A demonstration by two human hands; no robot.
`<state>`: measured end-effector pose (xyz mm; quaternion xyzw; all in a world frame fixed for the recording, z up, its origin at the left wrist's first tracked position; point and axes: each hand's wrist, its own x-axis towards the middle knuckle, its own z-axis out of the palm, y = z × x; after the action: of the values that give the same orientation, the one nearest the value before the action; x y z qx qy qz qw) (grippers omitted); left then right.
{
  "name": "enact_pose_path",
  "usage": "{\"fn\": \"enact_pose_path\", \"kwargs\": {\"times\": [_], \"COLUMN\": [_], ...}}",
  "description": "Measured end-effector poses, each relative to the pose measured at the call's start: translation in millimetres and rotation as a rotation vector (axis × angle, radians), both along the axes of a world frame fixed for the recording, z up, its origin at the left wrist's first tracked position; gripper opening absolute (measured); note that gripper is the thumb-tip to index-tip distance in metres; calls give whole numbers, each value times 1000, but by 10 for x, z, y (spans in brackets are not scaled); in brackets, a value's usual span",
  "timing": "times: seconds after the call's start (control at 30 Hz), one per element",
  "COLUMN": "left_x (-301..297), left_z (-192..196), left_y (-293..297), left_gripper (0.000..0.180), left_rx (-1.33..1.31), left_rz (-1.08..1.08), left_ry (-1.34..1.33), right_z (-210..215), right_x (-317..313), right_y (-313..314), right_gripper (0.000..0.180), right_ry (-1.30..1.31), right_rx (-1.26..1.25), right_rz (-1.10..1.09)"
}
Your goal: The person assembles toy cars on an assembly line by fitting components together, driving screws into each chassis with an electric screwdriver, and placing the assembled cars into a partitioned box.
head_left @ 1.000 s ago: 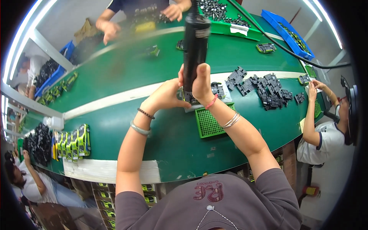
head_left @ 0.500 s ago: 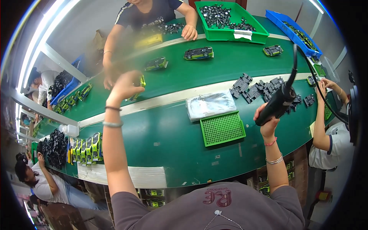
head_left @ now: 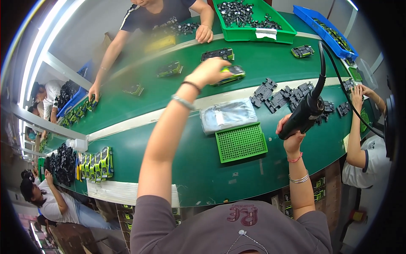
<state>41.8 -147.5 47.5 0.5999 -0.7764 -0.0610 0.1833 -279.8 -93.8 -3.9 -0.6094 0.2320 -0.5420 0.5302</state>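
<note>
- We are seeing the left hand (head_left: 210, 71) reaching far across the green belt (head_left: 169, 144), fingers curled down onto a green and black toy car (head_left: 230, 74); whether they are fully gripping it, we cannot tell.
- The toy car is sitting on the far lane, just beyond the pale dividing stripe.
- The right hand (head_left: 292, 135) is closing around a black electric screwdriver (head_left: 305, 113), held raised at the right, its cable rising upward.
- A green perforated tray (head_left: 241, 142) is lying near the middle, a clear plastic bag (head_left: 228, 115) just beyond it.
- Black chassis parts (head_left: 279, 95) are lying heaped right of the bag.
</note>
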Motion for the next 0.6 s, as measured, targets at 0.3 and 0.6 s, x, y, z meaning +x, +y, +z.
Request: {"fn": "enact_pose_path", "kwargs": {"times": [0.3, 0.6], "left_x": [-614, 950], "left_z": [-139, 22], "left_y": [-304, 2578], "left_gripper": [42, 40], "left_rx": [7, 44], "left_rz": [162, 712], "left_ry": [-220, -301], "right_z": [-69, -200], "right_x": [-85, -66], "right_y": [-40, -165], "right_gripper": [85, 85], "right_ry": [-71, 52], "right_rx": [56, 19], "right_rz": [24, 19]}}
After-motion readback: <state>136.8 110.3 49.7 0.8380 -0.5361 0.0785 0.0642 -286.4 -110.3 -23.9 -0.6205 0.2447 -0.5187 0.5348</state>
